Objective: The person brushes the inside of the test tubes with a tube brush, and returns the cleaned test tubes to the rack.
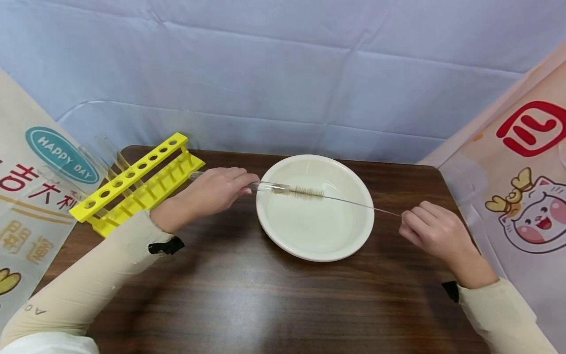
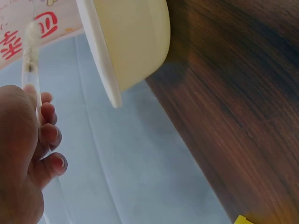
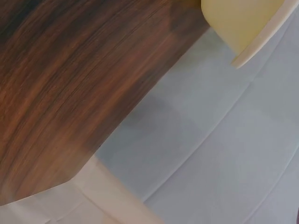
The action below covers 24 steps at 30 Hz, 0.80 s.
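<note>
My left hand (image 1: 221, 189) grips a clear glass test tube (image 1: 261, 186), its mouth pointing right over the white basin (image 1: 315, 254). Pale bristles of a test tube brush (image 1: 308, 192) lie partly inside the tube mouth and partly outside it. A thin wire handle runs from them to my right hand (image 1: 435, 231), which pinches its far end right of the basin. In the left wrist view, fingers and thumb wrap the tube (image 2: 31, 77), with the brush (image 2: 32, 39) at its mouth. The right hand is out of frame in the right wrist view.
A yellow test tube rack (image 1: 152, 191) stands at the left of the table, with clear test tubes (image 1: 110, 155) leaning in its holes. The brown wooden table (image 1: 247, 300) ends at a pale cloth backdrop (image 1: 265, 73). Printed sheets flank both sides.
</note>
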Each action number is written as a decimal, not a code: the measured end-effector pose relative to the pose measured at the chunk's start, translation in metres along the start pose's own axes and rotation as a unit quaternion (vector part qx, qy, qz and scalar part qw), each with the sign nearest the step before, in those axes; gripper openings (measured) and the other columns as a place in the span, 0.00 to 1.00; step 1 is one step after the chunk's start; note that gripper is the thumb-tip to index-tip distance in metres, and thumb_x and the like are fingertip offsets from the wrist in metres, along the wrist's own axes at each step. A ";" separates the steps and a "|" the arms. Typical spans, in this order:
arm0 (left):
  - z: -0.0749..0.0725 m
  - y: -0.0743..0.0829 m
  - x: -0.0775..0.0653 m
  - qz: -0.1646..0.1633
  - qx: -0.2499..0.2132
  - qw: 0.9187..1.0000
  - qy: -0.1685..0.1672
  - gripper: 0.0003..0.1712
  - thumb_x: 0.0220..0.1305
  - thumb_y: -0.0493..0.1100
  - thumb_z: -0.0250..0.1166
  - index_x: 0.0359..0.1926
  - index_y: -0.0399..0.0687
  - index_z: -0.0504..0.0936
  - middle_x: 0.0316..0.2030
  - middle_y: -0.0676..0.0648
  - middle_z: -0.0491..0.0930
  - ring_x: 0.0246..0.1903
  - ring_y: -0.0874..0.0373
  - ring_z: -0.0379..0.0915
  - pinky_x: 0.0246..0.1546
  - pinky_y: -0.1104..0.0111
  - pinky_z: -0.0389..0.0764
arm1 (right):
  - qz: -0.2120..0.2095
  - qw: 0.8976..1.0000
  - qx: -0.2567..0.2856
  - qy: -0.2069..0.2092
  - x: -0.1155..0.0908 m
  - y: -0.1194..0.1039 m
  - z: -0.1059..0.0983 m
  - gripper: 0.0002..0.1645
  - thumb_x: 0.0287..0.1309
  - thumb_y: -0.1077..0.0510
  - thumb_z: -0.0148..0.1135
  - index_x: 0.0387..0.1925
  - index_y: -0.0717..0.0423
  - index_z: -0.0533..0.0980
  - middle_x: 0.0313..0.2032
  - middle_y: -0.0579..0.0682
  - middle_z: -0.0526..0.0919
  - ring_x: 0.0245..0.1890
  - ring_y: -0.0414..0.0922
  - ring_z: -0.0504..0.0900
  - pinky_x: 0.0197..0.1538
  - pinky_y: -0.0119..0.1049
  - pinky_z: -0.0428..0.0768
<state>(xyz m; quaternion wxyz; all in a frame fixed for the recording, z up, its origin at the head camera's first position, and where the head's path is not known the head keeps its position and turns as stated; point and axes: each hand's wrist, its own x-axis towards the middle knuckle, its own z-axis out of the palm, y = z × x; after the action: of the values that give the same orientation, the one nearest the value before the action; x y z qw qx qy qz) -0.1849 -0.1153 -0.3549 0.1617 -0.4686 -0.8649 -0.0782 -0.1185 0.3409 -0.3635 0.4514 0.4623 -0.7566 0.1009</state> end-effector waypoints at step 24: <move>0.001 -0.025 -0.020 -0.050 -0.024 0.998 0.021 0.16 0.71 0.38 0.65 0.57 0.41 0.78 0.39 0.45 0.81 0.34 0.50 0.79 0.29 0.59 0.80 | 0.015 0.998 -0.037 0.043 -0.035 0.010 -0.011 0.23 0.75 0.57 0.52 0.22 0.66 0.71 0.18 0.57 0.71 0.14 0.52 0.64 0.16 0.48 0.64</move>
<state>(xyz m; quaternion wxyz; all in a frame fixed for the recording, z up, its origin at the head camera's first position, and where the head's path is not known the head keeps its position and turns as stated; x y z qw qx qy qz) -0.1953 -0.1446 -0.3626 0.1645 -0.4270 -0.8814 -0.1172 -0.1142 0.3741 -0.3818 0.4989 0.4290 -0.7465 0.0989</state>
